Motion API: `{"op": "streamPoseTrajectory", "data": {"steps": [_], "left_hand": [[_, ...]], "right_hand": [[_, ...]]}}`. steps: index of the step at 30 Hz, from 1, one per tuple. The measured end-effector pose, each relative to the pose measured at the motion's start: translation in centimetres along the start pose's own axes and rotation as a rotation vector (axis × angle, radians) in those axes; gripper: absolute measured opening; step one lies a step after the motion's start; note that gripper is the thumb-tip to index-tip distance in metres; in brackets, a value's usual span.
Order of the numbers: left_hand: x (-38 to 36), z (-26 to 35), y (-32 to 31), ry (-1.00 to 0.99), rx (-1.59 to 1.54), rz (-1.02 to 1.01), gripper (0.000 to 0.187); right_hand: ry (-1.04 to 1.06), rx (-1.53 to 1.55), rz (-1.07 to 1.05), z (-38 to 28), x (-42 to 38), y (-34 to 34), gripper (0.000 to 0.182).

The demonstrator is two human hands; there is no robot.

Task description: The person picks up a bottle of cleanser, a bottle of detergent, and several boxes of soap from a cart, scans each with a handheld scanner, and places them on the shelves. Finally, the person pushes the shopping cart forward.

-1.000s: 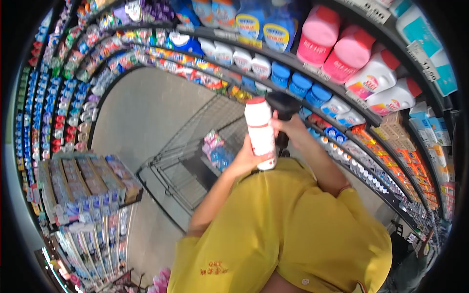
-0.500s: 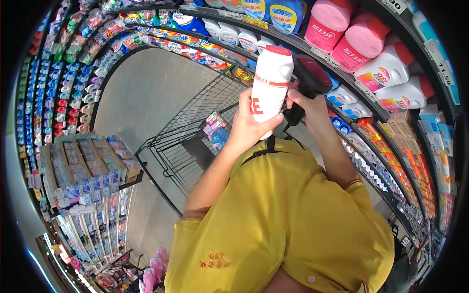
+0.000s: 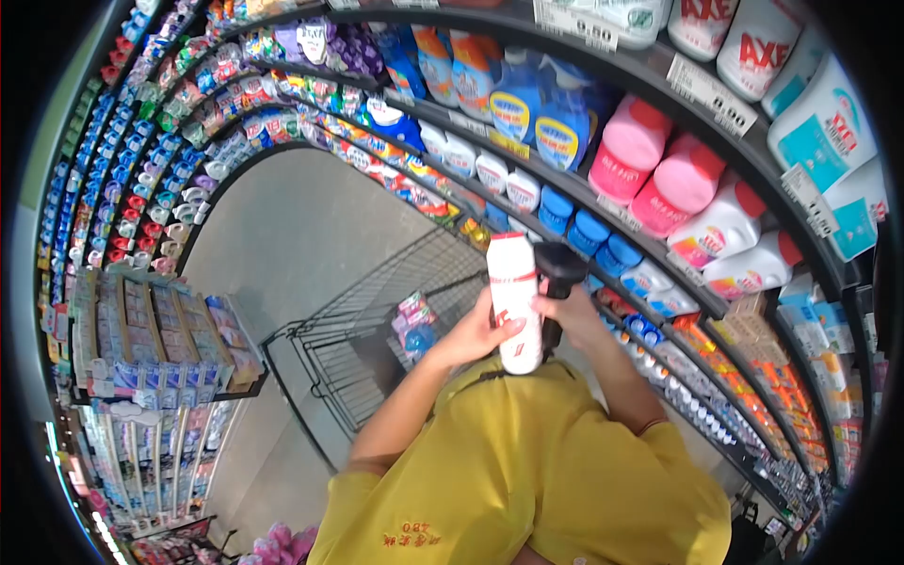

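Observation:
My left hand [image 3: 474,336] is closed round a white bottle [image 3: 514,301] with a red cap and red lettering, held upright before my waist. Just to the right, my right hand [image 3: 576,318] grips a black handheld scanner [image 3: 561,266] by its handle. The scanner's head is beside the bottle's upper part, and my right thumb is close to the bottle; whether it touches cannot be made out. Behind the bottle stands a wire shopping cart [image 3: 311,350], with a colourful pack [image 3: 412,315] and a blue item [image 3: 420,341] in it.
Curved-looking shelves of cleaning bottles run along the right, with pink bottles [image 3: 629,151], blue spray bottles [image 3: 562,122] and white AXE bottles [image 3: 756,52]. A display rack [image 3: 165,334] of boxed goods stands at the left. Grey floor [image 3: 282,202] lies beyond the cart.
The bottle and scanner sit lower in view, and the bottle has turned so its lettering faces differently. My view has tilted up, showing more of the upper shelves.

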State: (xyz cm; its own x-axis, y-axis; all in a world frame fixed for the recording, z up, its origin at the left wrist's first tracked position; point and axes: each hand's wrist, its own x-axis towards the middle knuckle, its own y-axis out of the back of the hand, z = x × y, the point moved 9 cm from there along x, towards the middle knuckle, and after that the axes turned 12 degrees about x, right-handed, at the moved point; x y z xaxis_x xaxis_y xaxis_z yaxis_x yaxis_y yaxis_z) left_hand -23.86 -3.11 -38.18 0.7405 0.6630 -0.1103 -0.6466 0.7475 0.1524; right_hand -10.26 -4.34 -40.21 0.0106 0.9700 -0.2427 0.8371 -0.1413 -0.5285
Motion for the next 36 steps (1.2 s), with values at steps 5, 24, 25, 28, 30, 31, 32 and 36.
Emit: {"op": "streamPoseTrajectory", "data": {"steps": [5, 24, 25, 28, 30, 31, 32, 36], "left_hand": [[-1.4, -2.0, -0.3, 0.124, -0.105, 0.014, 0.075], [-4.0, -1.8, -0.6, 0.145, -0.157, -0.056, 0.077], [-4.2, -1.6, -0.8, 0.145, -0.161, -0.052, 0.077], [-4.5, -1.3, 0.3, 0.101, -0.175, 0.1, 0.049], [-4.6, -2.4, -0.9, 0.179, -0.222, -0.087, 0.072], [-4.6, -2.8, -0.8, 0.179, -0.224, -0.086, 0.072], [-4.6, -3.1, -0.8, 0.179, -0.219, -0.09, 0.07], [-4.9, -1.3, 0.0, 0.098, -0.228, 0.036, 0.04]], "right_hand": [[-0.072, 0.045, 0.057, 3.6, 0.0, 0.8, 0.028], [-0.209, 0.04, -0.016, 5.5, -0.3, 0.0, 0.046], [-0.213, 0.053, -0.027, 5.6, -0.3, -0.2, 0.045], [-0.226, 0.042, -0.027, 6.4, 0.0, 0.2, 0.045], [-0.204, 0.022, -0.026, 6.2, -0.2, -0.2, 0.041], [-0.18, 0.006, -0.025, 5.9, -0.2, -0.4, 0.037], [-0.183, 0.005, -0.025, 6.0, -0.2, -0.5, 0.037], [-0.243, 0.03, 0.01, 7.1, -0.1, 0.1, 0.044]]}}
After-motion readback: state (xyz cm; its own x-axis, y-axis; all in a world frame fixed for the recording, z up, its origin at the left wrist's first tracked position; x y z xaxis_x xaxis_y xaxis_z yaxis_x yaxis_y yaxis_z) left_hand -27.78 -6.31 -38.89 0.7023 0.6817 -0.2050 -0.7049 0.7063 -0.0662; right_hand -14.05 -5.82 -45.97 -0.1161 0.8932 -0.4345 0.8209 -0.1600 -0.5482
